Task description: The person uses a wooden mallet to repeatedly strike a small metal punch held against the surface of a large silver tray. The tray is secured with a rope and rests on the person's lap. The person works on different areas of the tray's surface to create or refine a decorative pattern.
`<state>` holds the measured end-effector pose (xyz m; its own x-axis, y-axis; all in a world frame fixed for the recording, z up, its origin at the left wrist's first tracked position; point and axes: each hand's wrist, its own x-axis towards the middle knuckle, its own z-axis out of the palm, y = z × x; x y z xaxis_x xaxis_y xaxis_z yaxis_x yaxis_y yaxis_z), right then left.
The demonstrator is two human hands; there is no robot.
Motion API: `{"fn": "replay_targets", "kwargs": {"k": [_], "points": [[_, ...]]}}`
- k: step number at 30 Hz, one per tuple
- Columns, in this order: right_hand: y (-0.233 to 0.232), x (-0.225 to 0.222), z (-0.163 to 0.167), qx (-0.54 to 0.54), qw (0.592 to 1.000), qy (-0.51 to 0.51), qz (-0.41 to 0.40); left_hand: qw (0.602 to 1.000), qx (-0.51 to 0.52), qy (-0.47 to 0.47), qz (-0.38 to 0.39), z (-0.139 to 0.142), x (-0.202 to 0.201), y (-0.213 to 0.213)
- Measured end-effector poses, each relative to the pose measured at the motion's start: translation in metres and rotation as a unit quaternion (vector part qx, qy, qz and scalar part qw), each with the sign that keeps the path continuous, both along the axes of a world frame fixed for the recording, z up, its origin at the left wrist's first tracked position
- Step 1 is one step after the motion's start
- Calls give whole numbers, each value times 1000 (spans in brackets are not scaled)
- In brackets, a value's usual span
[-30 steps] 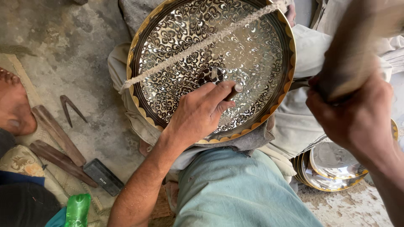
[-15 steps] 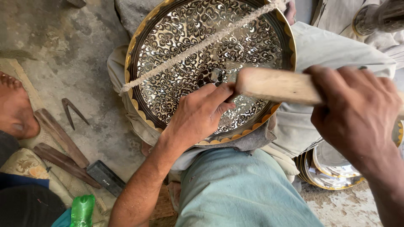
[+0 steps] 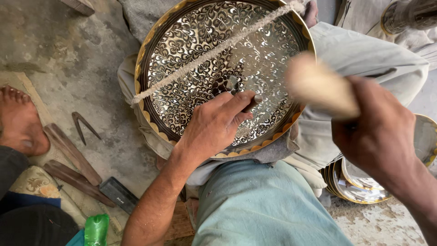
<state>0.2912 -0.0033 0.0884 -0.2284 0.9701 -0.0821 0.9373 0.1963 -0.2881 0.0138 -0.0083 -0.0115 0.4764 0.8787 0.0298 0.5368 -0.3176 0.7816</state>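
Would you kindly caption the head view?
Left hand steadies chisel on engraved tray; right hand swings wooden mallet.

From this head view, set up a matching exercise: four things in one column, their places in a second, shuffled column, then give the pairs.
Things
1. engraved round tray
2. wooden mallet
3. green bottle
4. stack of plates

Places
A. on the floor at lower right, beside the knee
B. in the right hand, blurred
C. at the bottom left edge
D. propped on the lap, a cord stretched across it, the left hand on it

Pairs: 1-D, 2-B, 3-C, 4-A
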Motion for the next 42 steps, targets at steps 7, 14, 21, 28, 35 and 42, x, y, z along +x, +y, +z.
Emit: {"fn": "replay_targets", "kwargs": {"k": [7,14,21,28,35,42], "points": [[-8,0,1,13,994,91,-51,998,17,-53,-16,-6,0,3],[-56,-5,-46,65,959,180,-207,993,-69,17,-93,12,12,20],[-91,-12,-57,-10,799,428,-421,984,-57,111,-129,33,15,26],[-91,29,-72,-87,922,203,-318,998,25,-38,35,43,-9,0],[-70,60,-130,-87,914,132,-373,915,-42,-199,347,33,-52,-90],[-68,53,-140,-72,943,60,-318,881,-75,-223,411,16,-45,-129]]}}
